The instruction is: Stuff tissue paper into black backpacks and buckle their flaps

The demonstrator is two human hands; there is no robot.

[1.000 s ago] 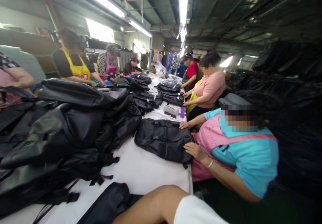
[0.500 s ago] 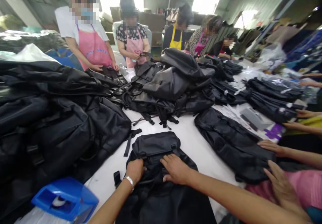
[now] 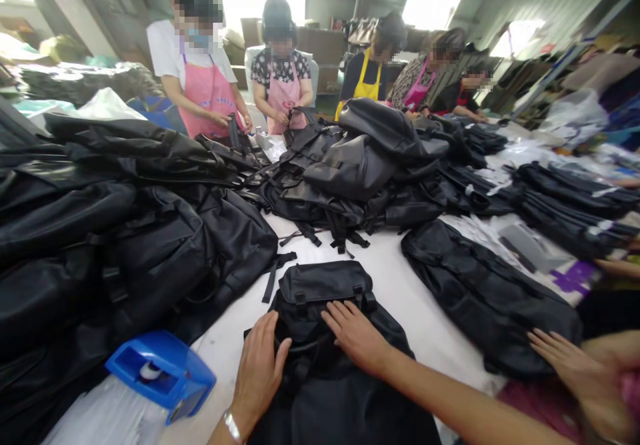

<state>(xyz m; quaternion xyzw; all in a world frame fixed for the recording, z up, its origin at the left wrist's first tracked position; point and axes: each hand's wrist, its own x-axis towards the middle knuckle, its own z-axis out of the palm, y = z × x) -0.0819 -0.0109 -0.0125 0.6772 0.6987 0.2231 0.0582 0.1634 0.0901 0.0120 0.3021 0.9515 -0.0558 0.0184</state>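
Observation:
A black backpack (image 3: pixel 345 385) lies flat on the white table in front of me, its buckled flap (image 3: pixel 325 280) at the far end. My left hand (image 3: pixel 260 365), with a silvery band at the wrist, rests along the backpack's left edge, fingers straight and thumb apart. Across the upper front, just below the flap, lies my right hand (image 3: pixel 357 338), palm down with its fingers stretched out. Neither hand grips anything. The underside of the backpack is hidden.
Black bags are heaped at the left (image 3: pixel 150 245) and middle (image 3: pixel 370 165). A blue plastic container (image 3: pixel 165 371) stands at lower left. On the right, a co-worker's hand (image 3: pixel 565 358) touches another black backpack (image 3: pixel 480 291). Several people in aprons work across the table.
My left hand has let go of the backpack's side and opened, shifting nearer to me. My right hand has flattened on the front. The view has turned slightly left.

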